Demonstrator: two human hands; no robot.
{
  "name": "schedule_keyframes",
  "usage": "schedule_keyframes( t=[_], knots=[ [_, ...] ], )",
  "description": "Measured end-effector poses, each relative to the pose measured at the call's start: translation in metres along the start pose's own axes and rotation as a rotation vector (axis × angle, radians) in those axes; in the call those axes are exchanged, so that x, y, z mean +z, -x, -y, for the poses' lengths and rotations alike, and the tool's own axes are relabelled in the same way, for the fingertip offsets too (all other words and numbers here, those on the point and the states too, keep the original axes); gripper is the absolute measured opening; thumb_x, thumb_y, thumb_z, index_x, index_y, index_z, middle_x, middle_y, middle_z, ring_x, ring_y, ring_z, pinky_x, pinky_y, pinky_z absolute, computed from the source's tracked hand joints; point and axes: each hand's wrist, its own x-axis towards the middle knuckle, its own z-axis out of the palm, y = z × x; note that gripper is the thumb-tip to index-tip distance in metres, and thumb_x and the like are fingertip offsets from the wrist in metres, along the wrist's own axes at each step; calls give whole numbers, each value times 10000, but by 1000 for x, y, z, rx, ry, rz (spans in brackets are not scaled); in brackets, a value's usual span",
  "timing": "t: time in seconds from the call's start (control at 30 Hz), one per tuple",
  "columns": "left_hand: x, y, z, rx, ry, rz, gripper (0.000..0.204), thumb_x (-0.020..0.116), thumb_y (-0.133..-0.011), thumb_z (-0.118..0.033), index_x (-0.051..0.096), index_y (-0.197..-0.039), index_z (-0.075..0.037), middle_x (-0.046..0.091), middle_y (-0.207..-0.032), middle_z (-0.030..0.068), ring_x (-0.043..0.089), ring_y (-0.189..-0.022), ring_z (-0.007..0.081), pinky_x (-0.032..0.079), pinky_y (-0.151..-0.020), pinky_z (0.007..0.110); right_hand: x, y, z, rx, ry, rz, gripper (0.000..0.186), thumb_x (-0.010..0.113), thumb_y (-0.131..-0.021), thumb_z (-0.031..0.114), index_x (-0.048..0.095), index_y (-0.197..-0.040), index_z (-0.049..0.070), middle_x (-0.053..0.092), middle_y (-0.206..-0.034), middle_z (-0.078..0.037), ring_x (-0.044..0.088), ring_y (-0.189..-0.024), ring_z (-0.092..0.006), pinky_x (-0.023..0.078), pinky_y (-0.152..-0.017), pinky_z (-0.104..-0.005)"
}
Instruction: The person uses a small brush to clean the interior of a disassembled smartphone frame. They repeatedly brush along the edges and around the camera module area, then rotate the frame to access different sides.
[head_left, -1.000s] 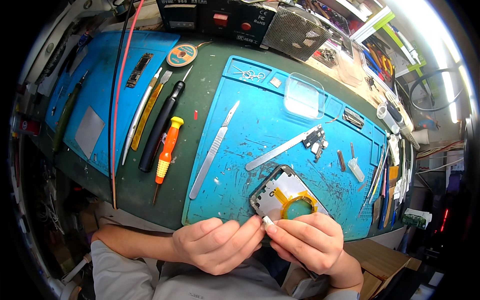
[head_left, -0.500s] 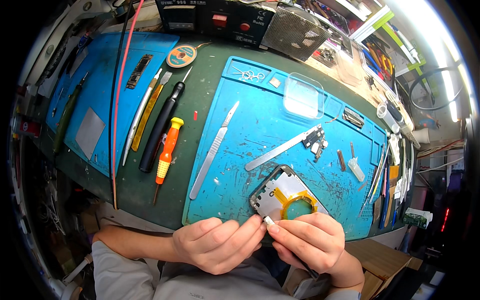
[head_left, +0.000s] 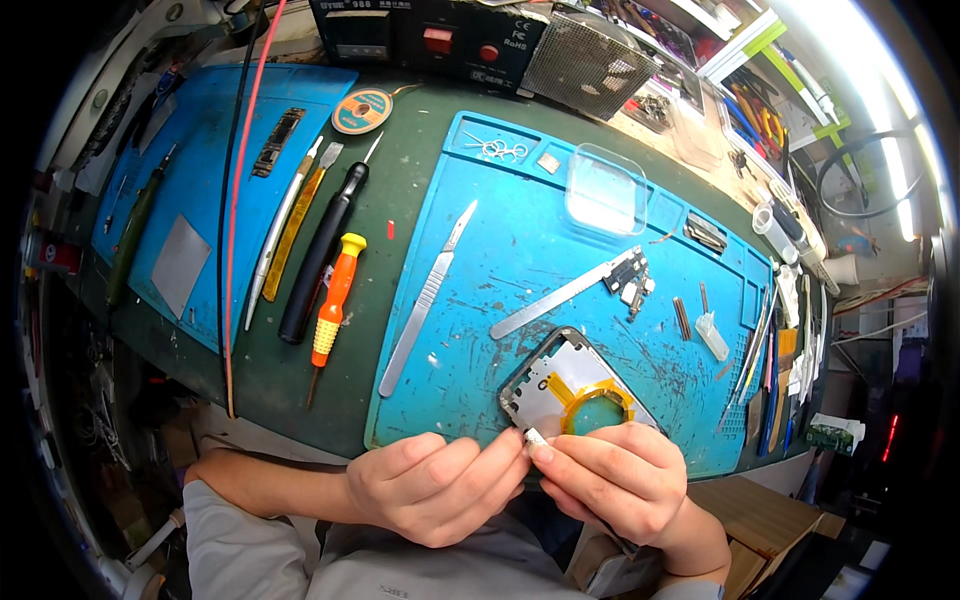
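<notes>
My left hand [head_left: 435, 485] and my right hand [head_left: 615, 480] meet at the lower middle, fingertips closed on a small white and dark piece [head_left: 535, 440], too small to make out exactly. Just beyond them an opened phone [head_left: 530, 385] lies tilted on the blue mat [head_left: 455, 360]; it has a silver plate and a ring of yellow film [head_left: 570, 402], partly hidden behind my right hand. A metal blade with small circuit boards [head_left: 628, 282] at its end lies above the phone. A scalpel [head_left: 430, 295] lies to the left.
An orange screwdriver [head_left: 335, 300], a black tool [head_left: 325, 250] and a wire spool [head_left: 362, 110] lie left. A clear container [head_left: 605, 195] and tweezers [head_left: 755, 355] are on the right mat. A black machine [head_left: 420, 40] and mesh box [head_left: 585, 65] stand behind; cables [head_left: 240, 200] cross the left mat.
My fingers and the small piece between them have shifted very slightly. Everything on the bench stays where it was.
</notes>
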Motion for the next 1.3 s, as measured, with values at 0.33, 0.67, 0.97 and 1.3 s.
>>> schedule_keyframes(
  t=[0.33, 0.67, 0.97, 1.3],
  knots=[
    [2, 0, -1, -12, 3, -17, 157, 704, -994, -242, 820, -994, -136, 797, -1140, -47, 592, -898, 87, 433, -782, 251, 0, 1, 1, -3, 20, 4, 335, 850, -789, 40, 815, -1116, -23, 803, -1069, -86, 721, -800, -167, 552, -636, -284],
    [-2, 1, 0, -10, -10, 10, 206, 672, -1028, -268, 840, -1066, -153, 787, -1153, -69, 584, -906, 79, 432, -800, 248, -4, -3, 3, 60, -68, 27, 401, 841, -746, 34, 811, -1139, -39, 807, -1065, -108, 719, -776, -177, 564, -637, -285],
    [-2, 0, 1, -4, -8, 19, 214, 668, -1034, -270, 843, -1079, -155, 787, -1153, -74, 580, -911, 79, 434, -796, 246, 2, 0, 1, 12, -5, -17, 418, 802, -689, -4, 820, -1106, -35, 806, -1044, -94, 714, -755, -175, 560, -631, -279],
    [0, 0, 0, -9, -7, -4, 196, 681, -1016, -265, 837, -1039, -149, 788, -1124, -74, 579, -887, 80, 433, -777, 245, 1, 4, 3, 33, 20, 25, 389, 832, -780, 43, 835, -1167, 3, 805, -1092, -88, 715, -814, -197, 563, -679, -300]
  ],
)
